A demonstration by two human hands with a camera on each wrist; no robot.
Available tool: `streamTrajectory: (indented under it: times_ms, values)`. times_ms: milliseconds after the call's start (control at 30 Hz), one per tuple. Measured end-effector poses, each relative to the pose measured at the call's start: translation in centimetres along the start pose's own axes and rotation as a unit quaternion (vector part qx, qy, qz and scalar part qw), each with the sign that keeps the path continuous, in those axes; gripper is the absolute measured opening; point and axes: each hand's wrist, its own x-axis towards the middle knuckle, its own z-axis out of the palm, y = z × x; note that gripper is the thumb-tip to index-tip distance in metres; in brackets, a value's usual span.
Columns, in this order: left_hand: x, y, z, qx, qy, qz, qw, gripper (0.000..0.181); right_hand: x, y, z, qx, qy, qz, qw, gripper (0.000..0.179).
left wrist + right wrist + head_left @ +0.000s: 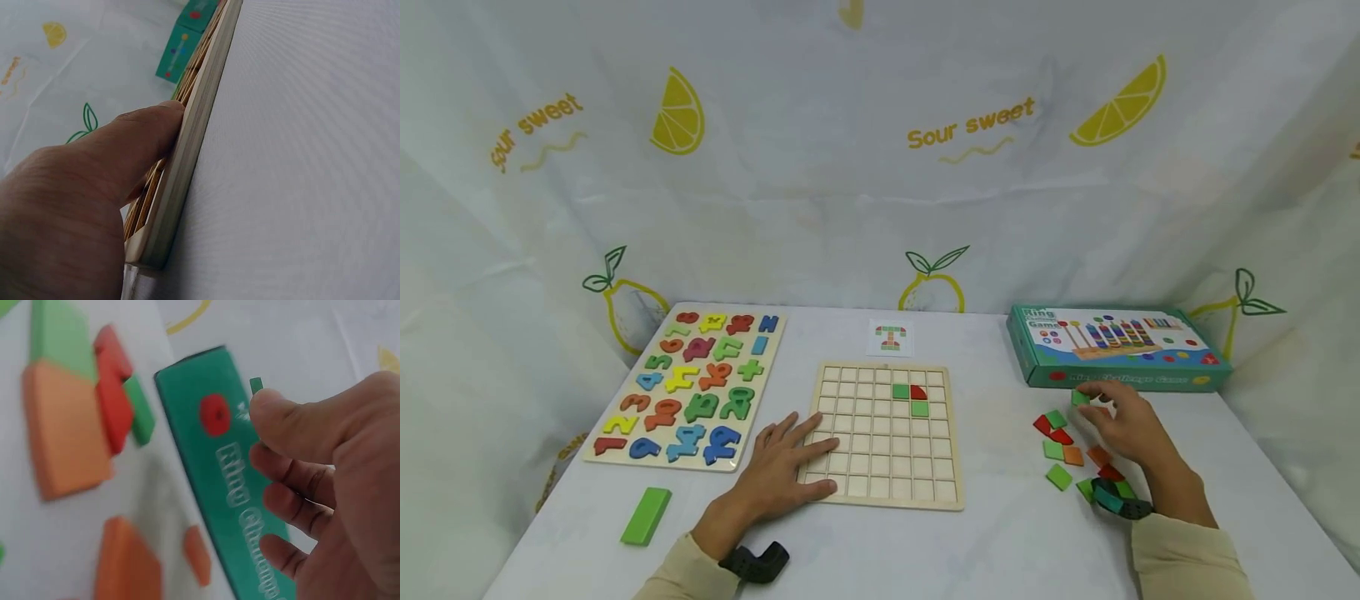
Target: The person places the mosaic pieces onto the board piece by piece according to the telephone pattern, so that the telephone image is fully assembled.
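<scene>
My left hand [786, 467] rests with spread fingers on the lower left of a wooden grid board [880, 506]; its thumb lies over the board's near edge in the left wrist view. Near the board's upper right, two green square tiles [920, 409] and a red quarter-round tile [917, 392] sit in cells. My right hand [1123, 421] pinches a green tile [1080, 397] between thumb and fingertip, in front of the teal game box [1120, 379]. Below that hand lie loose tiles, among them an orange square [1073, 456], a green square [1059, 477] and red pieces [1062, 437].
A small pattern card [891, 338] with a T figure lies behind the board. The number puzzle board [700, 457] stands at the left, with a green block [646, 517] in front of it. A white cloth [775, 208] printed with lemons hangs behind the table.
</scene>
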Motion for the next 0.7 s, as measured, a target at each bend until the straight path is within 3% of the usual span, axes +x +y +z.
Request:
streamTrajectory:
  times_ms: [167, 467, 700]
  values:
    - [-0.1, 0.0, 0.0, 0.004, 0.002, -0.003, 1.0, 0.061, 0.3, -2.2, -0.9, 0.003, 0.047, -0.043, 0.998, 0.027]
    - [-0.1, 0.0, 0.0, -0.004, -0.004, -0.004, 1.0, 0.062, 0.9, -6.2, -1.4, 0.004, 0.082, -0.092, 0.9924, 0.034]
    - [0.0, -0.2, 0.0, 0.004, -0.007, -0.001, 1.0, 0.063, 2.1, -9.3, -0.7, 0.038, 0.104, -0.146, 0.983, 0.03]
